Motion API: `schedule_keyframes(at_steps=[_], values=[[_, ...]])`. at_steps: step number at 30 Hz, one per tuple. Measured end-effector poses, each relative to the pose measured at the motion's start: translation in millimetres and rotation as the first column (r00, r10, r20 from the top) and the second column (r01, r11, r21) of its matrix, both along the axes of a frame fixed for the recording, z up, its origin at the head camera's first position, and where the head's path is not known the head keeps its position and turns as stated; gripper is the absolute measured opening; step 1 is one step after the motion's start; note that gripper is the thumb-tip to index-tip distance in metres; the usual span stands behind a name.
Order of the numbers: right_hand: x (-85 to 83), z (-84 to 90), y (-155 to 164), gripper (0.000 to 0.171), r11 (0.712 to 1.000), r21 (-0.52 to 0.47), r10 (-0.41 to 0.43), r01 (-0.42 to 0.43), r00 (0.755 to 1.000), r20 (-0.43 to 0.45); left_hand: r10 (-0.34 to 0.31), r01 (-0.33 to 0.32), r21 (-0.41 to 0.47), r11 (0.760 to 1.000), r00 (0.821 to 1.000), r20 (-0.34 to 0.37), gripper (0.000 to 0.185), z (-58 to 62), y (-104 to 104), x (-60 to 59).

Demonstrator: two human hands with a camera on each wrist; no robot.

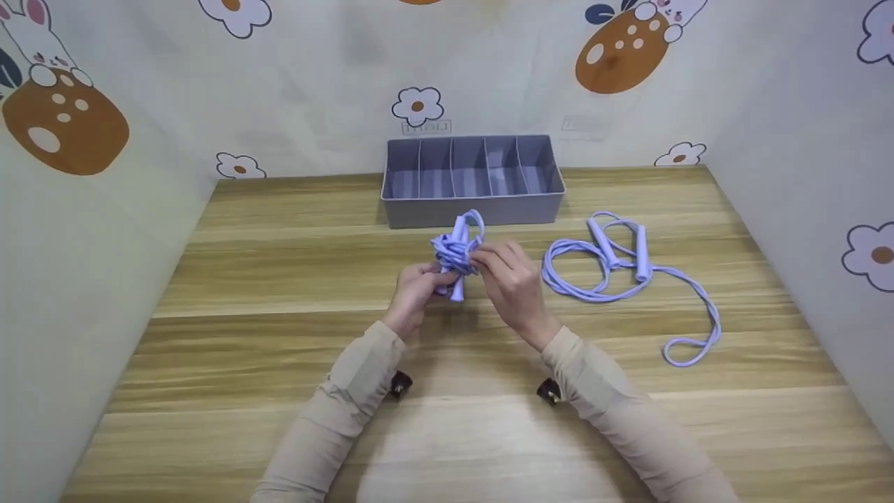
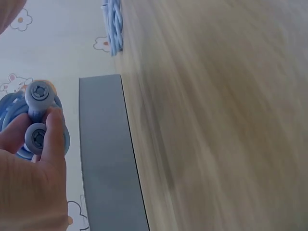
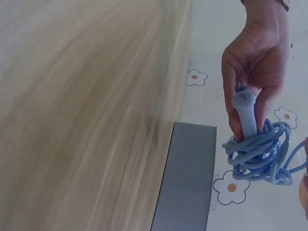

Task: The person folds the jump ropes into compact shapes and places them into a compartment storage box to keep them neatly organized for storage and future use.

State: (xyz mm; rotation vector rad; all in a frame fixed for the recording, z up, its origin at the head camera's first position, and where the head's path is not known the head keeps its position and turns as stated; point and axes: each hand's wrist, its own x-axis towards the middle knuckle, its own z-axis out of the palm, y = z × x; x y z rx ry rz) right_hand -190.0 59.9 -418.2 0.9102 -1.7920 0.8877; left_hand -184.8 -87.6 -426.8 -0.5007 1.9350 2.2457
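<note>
Over the middle of the counter, just in front of the grey divided box, you've got the wound-up jump rope held off the surface between both hands.

Left hand: fingers clamped round the two handles at the bottom of the bundle. The left wrist view shows both handle end caps side by side under your thumb, so the grip looks solid.

Right hand: fingertips pinching the cord on the right side of the coil, so they're closed on the rope, not apart. One loop stands up loose at the top.

My read of the step: wrapping the cord round the paired handles. To do it well:
- Keep the handles parallel and flush; if they splay, the wraps will likely slide off.
- Keep tension with the right hand and lay turns next to each other, not piled.
- Deal with that top loop before you let go. I'd judge it the first thing to spring free.
- Don't relax the left grip until the tail is tucked.

Second jump rope lies uncoiled on the counter to your right, well apart from the bundle, handles side by side, tail loop trailing toward the near right edge. Box compartments look empty from the head view.
</note>
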Motion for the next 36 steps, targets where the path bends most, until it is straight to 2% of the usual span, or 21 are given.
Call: schedule_keyframes(at_steps=[4, 6, 8, 10, 13, 15, 20, 23, 26, 30, 32, 33, 35, 36], values=[[-0.9, -6.3, -0.5, 0.008, 0.994, -0.106, 0.033, -0.03, 0.999, 0.023, 0.003, -0.004, 0.041, 0.999, 1.0, 0.016, 0.017, -1.2, -0.8, -5.5], [-2.4, -9.3, 1.5, 0.009, 0.983, -0.176, 0.059, -0.045, 0.995, 0.077, -0.017, 0.017, 0.016, 1.0, 1.0, -0.004, 0.021, -0.6, -3.6, -7.8], [-4.7, -11.5, 4.9, 0.009, 0.965, -0.255, 0.114, -0.068, 0.979, 0.17, -0.045, 0.045, -0.012, 0.999, 0.999, -0.029, 0.023, 1.9, -8.2, -8.7], [-7.0, -11.7, 9.6, 0.008, 0.935, -0.343, 0.197, -0.095, 0.941, 0.275, -0.069, 0.067, -0.046, 0.997, 0.996, -0.052, 0.022, 6.2, -13.5, -8.5], [-10.3, -10.3, 16.7, 0.008, 0.874, -0.472, 0.326, -0.117, 0.861, 0.39, -0.109, 0.103, -0.082, 0.991, 0.992, -0.069, 0.023, 13.2, -19.9, -8.0], [-12.0, -9.2, 19.8, 0.008, 0.831, -0.545, 0.394, -0.114, 0.812, 0.43, -0.129, 0.122, -0.088, 0.989, 0.989, -0.072, 0.025, 16.3, -22.3, -8.3], [-12.9, -9.4, 19.7, 0.004, 0.71, -0.702, 0.522, -0.056, 0.71, 0.472, -0.132, 0.132, -0.003, 0.991, 0.991, -0.036, 0.028, 17.3, -22.9, -10.7], [-10.8, -12.1, 15.6, 0.012, 0.642, -0.767, 0.561, 0.007, 0.677, 0.477, -0.129, 0.128, 0.065, 0.99, 0.992, 0.006, 0.029, 13.5, -22.8, -12.3], [-7.0, -15.0, 11.0, 0.013, 0.589, -0.806, 0.578, 0.058, 0.667, 0.471, -0.136, 0.132, 0.101, 0.986, 0.99, 0.035, 0.027, 8.9, -23.3, -13.4], [-1.0, -16.9, 5.4, 0.011, 0.515, -0.851, 0.61, 0.099, 0.656, 0.445, -0.128, 0.121, 0.127, 0.984, 0.991, 0.041, 0.012, 3.7, -21.5, -14.4], [1.5, -17.5, 2.4, 0.01, 0.508, -0.853, 0.61, 0.117, 0.65, 0.453, -0.115, 0.107, 0.15, 0.983, 0.992, 0.051, 0.011, 1.7, -19.2, -14.6], [2.4, -17.9, 1.0, 0.009, 0.519, -0.845, 0.6, 0.128, 0.649, 0.467, -0.111, 0.101, 0.16, 0.982, 0.992, 0.055, 0.011, 0.9, -18.0, -14.7], [2.7, -18.6, -0.9, 0.006, 0.562, -0.816, 0.566, 0.135, 0.657, 0.499, -0.107, 0.097, 0.163, 0.982, 0.993, 0.054, 0.01, 0.2, -15.6, -14.5], [1.9, -19.3, -1.3, 0.004, 0.6, -0.789, 0.534, 0.131, 0.668, 0.518, -0.1, 0.091, 0.152, 0.984, 0.994, 0.054, 0.011, 0.3, -14.3, -14.4]])
